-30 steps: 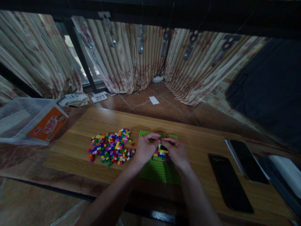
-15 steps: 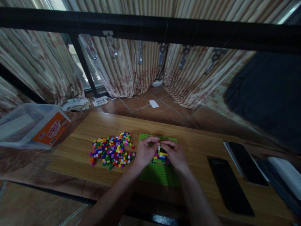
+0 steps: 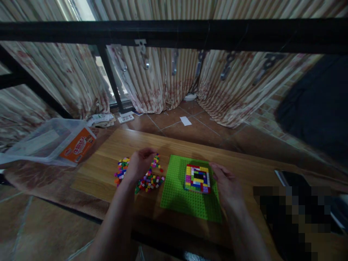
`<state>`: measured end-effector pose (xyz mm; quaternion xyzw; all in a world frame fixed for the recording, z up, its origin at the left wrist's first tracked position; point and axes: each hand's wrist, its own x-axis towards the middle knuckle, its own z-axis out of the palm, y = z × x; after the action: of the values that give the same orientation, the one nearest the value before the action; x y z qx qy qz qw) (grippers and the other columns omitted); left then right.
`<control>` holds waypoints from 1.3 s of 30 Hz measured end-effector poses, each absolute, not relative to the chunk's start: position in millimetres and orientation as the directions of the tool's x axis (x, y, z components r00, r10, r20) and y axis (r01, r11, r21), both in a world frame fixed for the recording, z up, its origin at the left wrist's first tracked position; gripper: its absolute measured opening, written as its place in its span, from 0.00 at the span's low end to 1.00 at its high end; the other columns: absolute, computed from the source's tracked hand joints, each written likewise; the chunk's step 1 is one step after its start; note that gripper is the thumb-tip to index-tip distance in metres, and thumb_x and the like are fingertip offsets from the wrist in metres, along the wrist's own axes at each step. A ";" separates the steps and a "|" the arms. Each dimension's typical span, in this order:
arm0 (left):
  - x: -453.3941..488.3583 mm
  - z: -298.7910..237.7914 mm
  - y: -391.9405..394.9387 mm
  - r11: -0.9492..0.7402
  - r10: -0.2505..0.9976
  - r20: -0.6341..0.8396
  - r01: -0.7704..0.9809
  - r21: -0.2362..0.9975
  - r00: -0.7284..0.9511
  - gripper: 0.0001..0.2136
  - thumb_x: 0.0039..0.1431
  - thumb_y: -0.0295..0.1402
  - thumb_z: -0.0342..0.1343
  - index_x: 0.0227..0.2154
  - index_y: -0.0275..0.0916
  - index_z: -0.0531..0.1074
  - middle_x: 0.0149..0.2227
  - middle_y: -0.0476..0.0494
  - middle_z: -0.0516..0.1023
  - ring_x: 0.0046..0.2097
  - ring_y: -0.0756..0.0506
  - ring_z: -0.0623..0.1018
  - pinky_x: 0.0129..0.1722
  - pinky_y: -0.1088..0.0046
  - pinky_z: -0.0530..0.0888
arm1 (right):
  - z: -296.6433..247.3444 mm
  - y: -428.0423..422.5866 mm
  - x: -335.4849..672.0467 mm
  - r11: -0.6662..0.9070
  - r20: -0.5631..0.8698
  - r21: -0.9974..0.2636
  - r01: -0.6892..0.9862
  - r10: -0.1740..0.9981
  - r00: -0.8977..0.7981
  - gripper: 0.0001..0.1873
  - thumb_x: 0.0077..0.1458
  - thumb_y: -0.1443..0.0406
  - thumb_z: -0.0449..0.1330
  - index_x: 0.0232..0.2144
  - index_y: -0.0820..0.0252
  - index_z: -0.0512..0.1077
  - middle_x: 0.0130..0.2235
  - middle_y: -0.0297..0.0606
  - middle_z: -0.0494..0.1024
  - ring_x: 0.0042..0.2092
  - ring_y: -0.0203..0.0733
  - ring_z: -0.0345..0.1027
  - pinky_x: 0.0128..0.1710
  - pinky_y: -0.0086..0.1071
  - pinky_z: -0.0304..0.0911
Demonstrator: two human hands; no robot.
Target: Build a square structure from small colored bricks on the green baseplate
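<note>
My left hand is over the loose pile of small coloured bricks, its fingers curled together; whatever they hold, if anything, is hidden. A square build of coloured bricks in stacked layers, with a dark gap in its middle, stands on the green studded baseplate. Beside the build's right side is my right hand, fingers loosely stretched and apart, nothing visible in them. Its fingertips are close to the build's far right corner; I cannot tell whether they touch.
Both lie on a wooden table. A clear plastic tub with an orange label sits beyond its left end. At the right, a dark flat device is partly blurred out. Papers lie on the floor near the curtains.
My left hand has moved left from the build to the brick pile. My right hand has drawn off to the right, uncovering the build. The whole view has shifted.
</note>
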<state>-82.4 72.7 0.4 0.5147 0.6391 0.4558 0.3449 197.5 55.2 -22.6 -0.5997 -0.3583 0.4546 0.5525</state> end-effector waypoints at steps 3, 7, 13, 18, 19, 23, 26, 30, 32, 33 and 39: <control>-108.4 5.3 61.8 0.132 0.979 -0.029 0.520 0.844 -0.201 0.11 0.48 0.35 0.58 0.32 0.35 0.80 0.29 0.46 0.82 0.32 0.45 0.77 0.31 0.75 0.70 | -20.4 52.0 196.0 -0.167 -0.166 -0.986 -0.022 0.938 0.304 0.18 0.43 0.51 0.67 0.32 0.58 0.80 0.36 0.40 0.83 0.38 0.47 0.77 0.39 0.37 0.70; -116.1 8.8 50.6 0.171 0.983 -0.069 0.696 0.697 -0.172 0.10 0.47 0.34 0.56 0.29 0.37 0.80 0.25 0.48 0.80 0.31 0.45 0.76 0.28 0.75 0.67 | -10.3 49.1 191.5 -0.227 -0.197 -0.972 0.065 0.932 0.304 0.14 0.42 0.53 0.66 0.29 0.56 0.80 0.33 0.39 0.83 0.36 0.46 0.77 0.37 0.36 0.71; -108.0 7.6 47.5 0.158 0.986 -0.042 0.840 0.520 -0.159 0.07 0.46 0.29 0.56 0.26 0.39 0.79 0.25 0.47 0.79 0.30 0.47 0.76 0.30 0.75 0.64 | -4.9 48.9 190.7 -0.274 -0.229 -0.956 0.102 0.919 0.321 0.14 0.42 0.56 0.65 0.31 0.55 0.80 0.33 0.38 0.83 0.37 0.47 0.77 0.36 0.36 0.71; -106.4 13.0 40.8 0.256 0.967 -0.101 0.898 0.359 -0.236 0.06 0.46 0.34 0.58 0.27 0.41 0.78 0.28 0.43 0.80 0.34 0.42 0.78 0.33 0.71 0.67 | -7.8 48.8 192.3 -0.255 -0.207 -0.961 0.110 0.922 0.326 0.12 0.43 0.56 0.65 0.30 0.54 0.80 0.33 0.38 0.83 0.37 0.48 0.77 0.36 0.37 0.71; -105.2 14.4 39.4 0.275 0.961 -0.114 0.906 0.322 -0.251 0.06 0.46 0.35 0.59 0.27 0.41 0.78 0.29 0.42 0.80 0.35 0.41 0.78 0.34 0.71 0.68 | -8.6 48.8 192.7 -0.257 -0.207 -0.959 0.118 0.923 0.325 0.12 0.43 0.56 0.65 0.30 0.54 0.80 0.33 0.38 0.83 0.37 0.48 0.77 0.36 0.37 0.71; -98.4 17.2 36.4 0.289 0.956 -0.131 0.922 0.258 -0.263 0.06 0.46 0.36 0.60 0.28 0.41 0.77 0.33 0.39 0.80 0.40 0.37 0.78 0.38 0.67 0.70 | -12.0 49.7 193.8 -0.249 -0.202 -0.960 0.125 0.931 0.304 0.13 0.44 0.56 0.64 0.31 0.54 0.80 0.34 0.38 0.83 0.38 0.47 0.77 0.35 0.36 0.71; -95.3 15.9 37.1 0.270 0.961 -0.137 0.927 0.261 -0.241 0.07 0.47 0.36 0.61 0.30 0.41 0.77 0.34 0.40 0.80 0.41 0.38 0.78 0.39 0.68 0.70 | -11.4 49.9 193.0 -0.236 -0.180 -0.960 0.151 0.933 0.312 0.12 0.44 0.56 0.64 0.30 0.55 0.80 0.35 0.39 0.83 0.37 0.47 0.77 0.34 0.35 0.71; -95.2 12.2 39.1 0.252 0.962 -0.169 0.935 0.248 -0.214 0.05 0.48 0.34 0.60 0.28 0.41 0.76 0.34 0.42 0.80 0.41 0.40 0.78 0.38 0.69 0.69 | -7.0 48.9 191.3 -0.230 -0.162 -0.954 0.194 0.936 0.314 0.12 0.45 0.56 0.63 0.30 0.55 0.80 0.35 0.39 0.83 0.37 0.47 0.78 0.34 0.34 0.71; -95.6 10.3 40.0 0.242 0.964 -0.175 0.933 0.267 -0.200 0.04 0.47 0.32 0.59 0.28 0.40 0.75 0.34 0.42 0.80 0.41 0.40 0.77 0.37 0.69 0.68 | -6.3 48.7 191.2 -0.239 -0.174 -0.952 0.190 0.936 0.305 0.12 0.45 0.56 0.63 0.30 0.55 0.80 0.34 0.38 0.83 0.37 0.47 0.78 0.34 0.34 0.71; -95.6 9.4 40.4 0.235 0.966 -0.173 0.930 0.282 -0.192 0.04 0.47 0.30 0.59 0.29 0.40 0.75 0.34 0.42 0.80 0.40 0.41 0.77 0.37 0.70 0.68 | -6.6 48.8 191.4 -0.246 -0.185 -0.953 0.178 0.935 0.303 0.13 0.45 0.56 0.63 0.31 0.56 0.80 0.34 0.38 0.83 0.36 0.46 0.78 0.35 0.34 0.71; -93.8 8.1 42.3 0.187 0.976 -0.173 0.914 0.360 -0.132 0.04 0.47 0.25 0.56 0.28 0.38 0.73 0.34 0.43 0.80 0.39 0.43 0.77 0.37 0.71 0.66 | -12.4 50.0 192.3 -0.237 -0.185 -0.961 0.142 0.934 0.305 0.15 0.45 0.56 0.64 0.33 0.58 0.79 0.33 0.39 0.83 0.35 0.47 0.77 0.34 0.35 0.71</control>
<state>-93.8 42.3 8.1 0.6320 0.7476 0.0834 0.1865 192.3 50.0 -12.4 -0.6610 -0.4071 0.4261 0.4644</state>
